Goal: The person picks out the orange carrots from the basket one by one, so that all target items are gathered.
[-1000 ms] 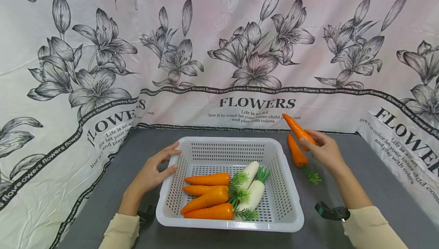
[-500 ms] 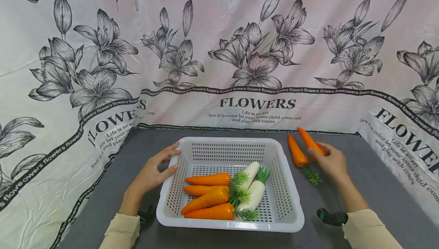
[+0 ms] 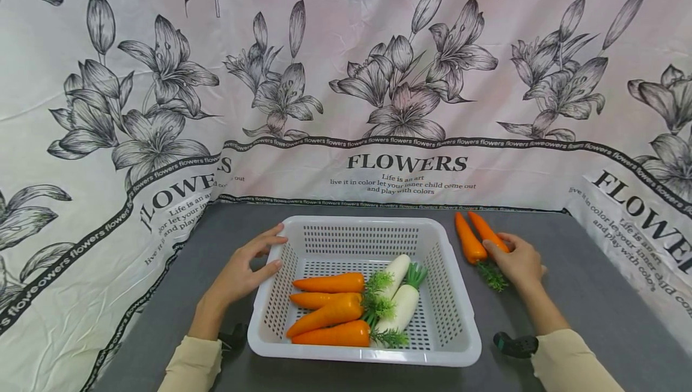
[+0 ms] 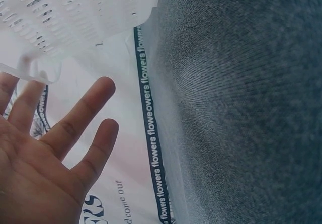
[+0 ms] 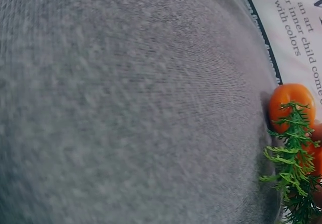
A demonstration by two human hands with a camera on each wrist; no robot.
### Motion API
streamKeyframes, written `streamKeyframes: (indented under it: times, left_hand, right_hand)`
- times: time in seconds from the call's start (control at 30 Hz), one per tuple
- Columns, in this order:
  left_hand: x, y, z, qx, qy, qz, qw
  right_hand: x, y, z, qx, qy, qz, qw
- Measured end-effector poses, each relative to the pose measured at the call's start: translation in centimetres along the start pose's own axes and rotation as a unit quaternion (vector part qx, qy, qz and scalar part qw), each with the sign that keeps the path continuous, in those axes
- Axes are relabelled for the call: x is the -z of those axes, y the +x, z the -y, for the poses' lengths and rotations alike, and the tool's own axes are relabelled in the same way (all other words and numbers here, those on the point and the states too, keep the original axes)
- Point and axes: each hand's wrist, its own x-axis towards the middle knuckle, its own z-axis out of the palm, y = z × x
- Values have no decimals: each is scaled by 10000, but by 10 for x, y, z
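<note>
In the head view, a white perforated basket holds several orange carrots and two white radishes with green tops. My left hand rests on its left rim, and the left wrist view shows the fingers spread and mostly straight. To the right of the basket, my right hand holds a carrot down at the table, thumb across it. Another carrot lies close by on its left. The right wrist view catches a carrot's leafy green top; the hand is mostly outside it.
A grey cloth covers the table. Behind and at both sides hangs a white curtain printed with flowers and lettering. Dark wrist straps sit near both sleeves.
My right hand has lowered its carrot from above the table to beside the other carrot, moving slightly right and then down. My left hand and the basket have stayed in place.
</note>
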Motion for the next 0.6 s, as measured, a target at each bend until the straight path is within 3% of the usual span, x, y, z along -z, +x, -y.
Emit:
streamKeyframes:
  times: [0.6]
  left_hand:
    - [1, 0, -3, 22, 0, -2, 10000]
  right_hand:
    - [-4, -2, 0, -12, -51, 24, 10000]
